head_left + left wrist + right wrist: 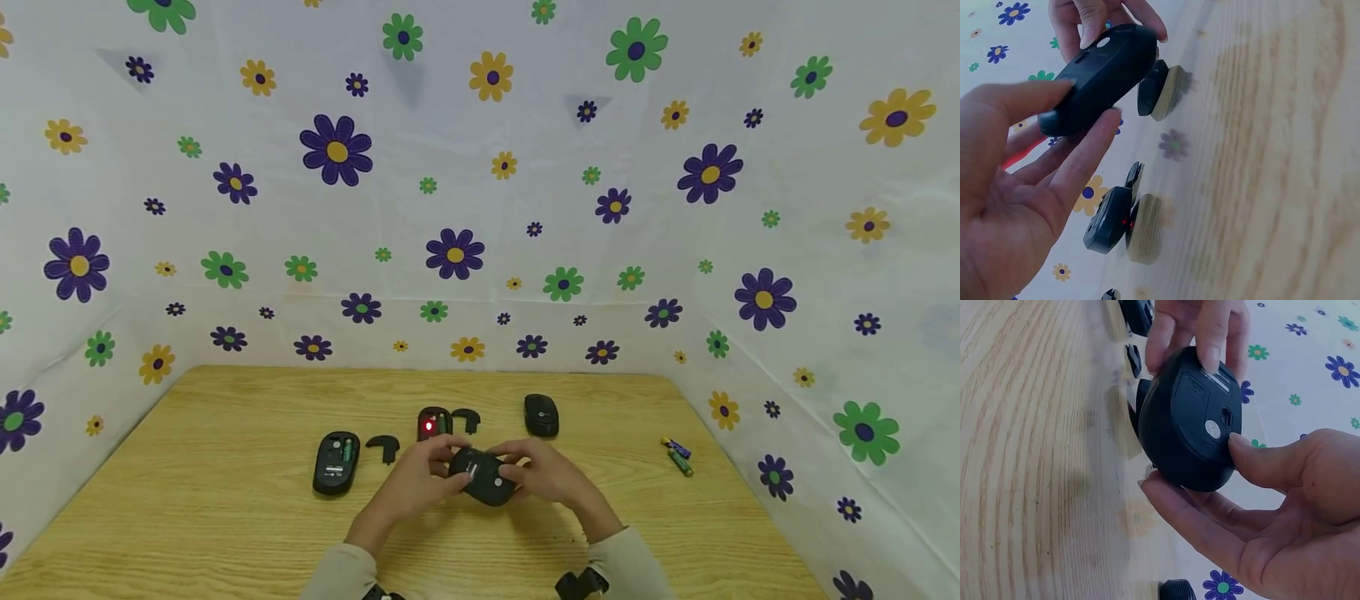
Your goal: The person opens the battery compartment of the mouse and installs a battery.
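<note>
A black computer mouse (482, 485) is held above the table, underside facing up, its battery cover (1192, 394) in place. My left hand (420, 482) grips one end, thumb on the underside and fingers beneath. The opposite end is pinched by my right hand (549, 473), its thumb near the round white sticker (1212, 429). Just behind my left hand lies another mouse (431, 414), belly up, with a glowing red light and a green battery inside; a loose black cover (469, 418) is beside it.
Further left, an opened mouse (335, 475) lies upside down, holding a green battery (347, 450), with its cover (385, 447) alongside. At the back stands a mouse (541, 415), top side up. A purple-and-yellow battery (677, 447) and a green battery (680, 463) lie at the table's right.
</note>
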{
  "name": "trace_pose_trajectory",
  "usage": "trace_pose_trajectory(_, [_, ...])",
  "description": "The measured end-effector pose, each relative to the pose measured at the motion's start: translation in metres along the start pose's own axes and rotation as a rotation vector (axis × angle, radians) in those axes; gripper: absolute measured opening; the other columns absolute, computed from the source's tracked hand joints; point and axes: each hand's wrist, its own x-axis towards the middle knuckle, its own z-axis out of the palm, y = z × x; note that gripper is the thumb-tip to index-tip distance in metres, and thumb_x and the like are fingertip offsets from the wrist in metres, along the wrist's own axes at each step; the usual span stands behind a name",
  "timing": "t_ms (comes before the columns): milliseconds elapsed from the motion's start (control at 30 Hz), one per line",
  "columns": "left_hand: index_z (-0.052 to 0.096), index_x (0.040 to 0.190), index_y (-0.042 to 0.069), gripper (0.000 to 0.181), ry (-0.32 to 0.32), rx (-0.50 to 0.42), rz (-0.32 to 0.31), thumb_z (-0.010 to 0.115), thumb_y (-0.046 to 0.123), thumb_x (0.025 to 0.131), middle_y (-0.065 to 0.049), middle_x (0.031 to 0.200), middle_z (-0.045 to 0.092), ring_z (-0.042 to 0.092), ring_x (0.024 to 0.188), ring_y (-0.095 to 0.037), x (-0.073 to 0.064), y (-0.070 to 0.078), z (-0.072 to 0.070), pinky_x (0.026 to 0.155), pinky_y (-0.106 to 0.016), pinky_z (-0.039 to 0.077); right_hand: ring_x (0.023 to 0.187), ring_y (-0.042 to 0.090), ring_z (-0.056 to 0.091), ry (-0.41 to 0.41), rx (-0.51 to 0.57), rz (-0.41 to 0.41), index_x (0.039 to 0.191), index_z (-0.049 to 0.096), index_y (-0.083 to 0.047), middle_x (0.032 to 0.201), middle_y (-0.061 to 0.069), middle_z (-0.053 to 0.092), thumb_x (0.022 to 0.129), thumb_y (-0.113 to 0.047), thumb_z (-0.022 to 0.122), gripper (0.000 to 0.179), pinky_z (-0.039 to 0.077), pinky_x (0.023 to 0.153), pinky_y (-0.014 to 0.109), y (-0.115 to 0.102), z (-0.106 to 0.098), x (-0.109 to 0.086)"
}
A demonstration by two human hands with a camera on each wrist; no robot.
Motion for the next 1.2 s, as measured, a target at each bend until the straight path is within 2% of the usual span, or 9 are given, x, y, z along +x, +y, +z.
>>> trace_pose_trajectory(100, [0.067,0.131,0.017,0.041,-0.044,0.005,-0.003,0.079,0.021,0.092,-0.011,0.112,0.071,0.073,0.095,-0.022,-0.001,0.001,0.001,0.085,-0.039,0.064,0.087,0.022,0.071,0.024,-0.033,-0.039,0.131,0.068,-0.001,0.115,0.025,0.067,0.104,0.0,0.056,0.03,0.067,0.069,0.044,-0.001,-0.002,0.0])
trace_pose_trajectory(233, [0.068,0.128,0.017,0.035,-0.072,-0.007,0.002,0.076,0.025,0.095,-0.01,0.106,0.073,0.075,0.095,-0.022,-0.001,0.002,0.004,0.081,-0.037,0.065,0.083,0.018,0.067,0.063,-0.093,-0.09,0.125,0.071,0.0,0.117,0.024,0.07,0.103,0.0,0.057,0.025,0.063,0.065,0.034,-0.001,-0.004,0.001])
trace_pose_trajectory(333, [0.07,0.123,0.015,0.031,-0.068,-0.002,0.006,0.075,0.028,0.096,-0.008,0.102,0.075,0.074,0.093,-0.018,0.0,0.001,0.007,0.079,-0.034,0.064,0.091,0.02,0.067,0.095,-0.147,-0.123,0.119,0.074,-0.002,0.118,0.019,0.072,0.102,-0.001,0.059,0.022,0.059,0.073,0.029,0.0,-0.004,0.002])
trace_pose_trajectory(467, [0.071,0.118,0.012,0.031,-0.068,0.017,0.008,0.078,0.029,0.094,-0.005,0.101,0.077,0.073,0.092,-0.014,0.002,-0.001,0.01,0.081,-0.033,0.063,0.105,0.024,0.067,0.125,-0.199,-0.159,0.115,0.075,-0.004,0.115,0.013,0.075,0.101,-0.002,0.062,0.019,0.056,0.087,0.031,-0.002,-0.003,0.002])
trace_pose_trajectory(633, [0.069,0.125,0.012,0.04,-0.105,0.033,-0.012,0.08,0.031,0.092,-0.003,0.101,0.077,0.072,0.094,-0.015,0.003,-0.001,0.013,0.083,-0.035,0.063,0.105,0.026,0.069,0.134,-0.221,-0.174,0.114,0.075,-0.005,0.113,0.01,0.076,0.1,-0.004,0.064,0.018,0.057,0.089,0.029,-0.005,0.0,0.003])
trace_pose_trajectory(767, [0.067,0.13,0.01,0.045,-0.132,0.049,-0.027,0.079,0.031,0.092,-0.005,0.105,0.076,0.071,0.098,-0.018,0.002,0.0,0.015,0.088,-0.042,0.063,0.105,0.026,0.07,0.138,-0.219,-0.172,0.115,0.074,-0.004,0.113,0.009,0.076,0.1,-0.006,0.066,0.018,0.058,0.091,0.032,-0.005,0.001,0.004])
trace_pose_trajectory(900, [0.064,0.134,0.008,0.047,-0.132,-0.007,-0.044,0.078,0.028,0.093,-0.007,0.108,0.075,0.073,0.103,-0.023,0.001,-0.001,0.015,0.092,-0.046,0.063,0.106,0.028,0.071,0.181,-0.189,-0.151,0.116,0.074,-0.003,0.114,0.011,0.076,0.099,-0.008,0.068,0.019,0.062,0.091,0.038,-0.002,0.001,0.004])
trace_pose_trajectory(1033, [0.06,0.135,0.005,0.047,-0.115,-0.066,-0.059,0.076,0.026,0.095,-0.01,0.111,0.072,0.074,0.105,-0.026,0.002,-0.003,0.013,0.091,-0.043,0.064,0.108,0.032,0.071,0.211,-0.151,-0.14,0.117,0.074,-0.005,0.118,0.013,0.074,0.098,-0.008,0.069,0.02,0.065,0.087,0.036,0.0,0.0,0.004])
trace_pose_trajectory(1200, [0.057,0.136,0.006,0.046,-0.07,-0.095,-0.048,0.074,0.027,0.097,-0.012,0.114,0.069,0.074,0.106,-0.026,0.002,-0.002,0.013,0.085,-0.037,0.065,0.108,0.035,0.071,0.204,-0.1,-0.129,0.125,0.07,-0.006,0.123,0.017,0.072,0.097,-0.009,0.071,0.028,0.066,0.083,0.035,-0.001,0.001,0.004])
